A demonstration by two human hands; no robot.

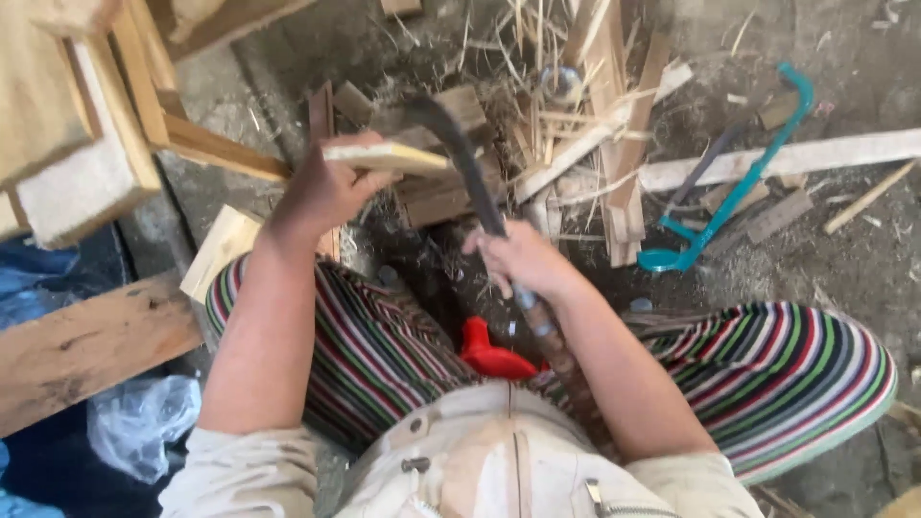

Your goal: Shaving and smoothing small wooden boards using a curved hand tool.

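Observation:
My left hand (321, 192) grips a pale flat piece of wood (389, 156) and holds it level in front of me. My right hand (523, 257) is closed around the handle of a long dark curved blade (460, 153). The blade's tip rests against the end of the wood piece, above a chopping block of stacked wood (446, 192). My knees in striped cloth (767, 364) spread to both sides.
A teal-framed saw (734, 197) lies on the ground at right beside a long pale plank (796, 158). Wood splinters and offcuts (585, 125) litter the ground ahead. Wooden frames (106, 125) and a board (86, 345) stand at left, with a plastic bag (139, 422).

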